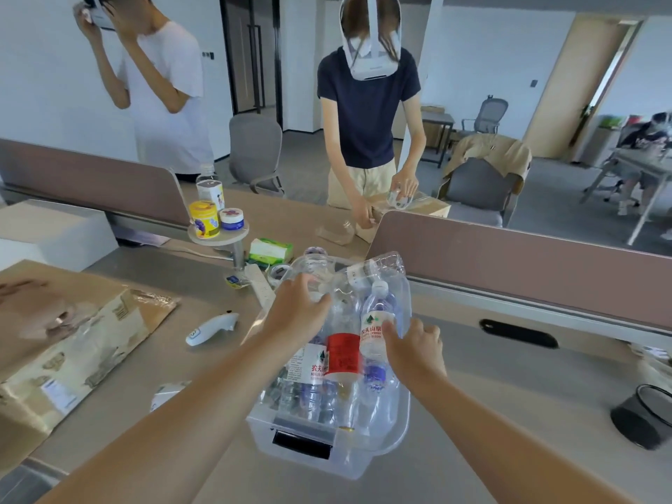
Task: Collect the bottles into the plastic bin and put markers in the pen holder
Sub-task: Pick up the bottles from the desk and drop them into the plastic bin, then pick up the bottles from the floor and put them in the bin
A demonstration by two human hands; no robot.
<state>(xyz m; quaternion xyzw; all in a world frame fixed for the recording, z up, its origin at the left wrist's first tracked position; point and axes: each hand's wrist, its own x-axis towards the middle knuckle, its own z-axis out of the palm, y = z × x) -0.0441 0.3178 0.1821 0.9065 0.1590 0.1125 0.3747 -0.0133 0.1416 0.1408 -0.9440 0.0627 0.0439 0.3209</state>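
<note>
Several bottles [342, 361] already lie in your plastic bin [329, 454] at six o'clock, your left hand [296, 314] spread open over them, your right hand [414, 345] gripping one, while the pen holder [643, 416] at four o'clock shows no markers.

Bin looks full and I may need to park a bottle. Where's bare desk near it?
Bare desk lies right of the plastic bin, up to the black mesh holder. A smaller patch sits between the bin and the cardboard box. Behind the bin it's cluttered.
</note>
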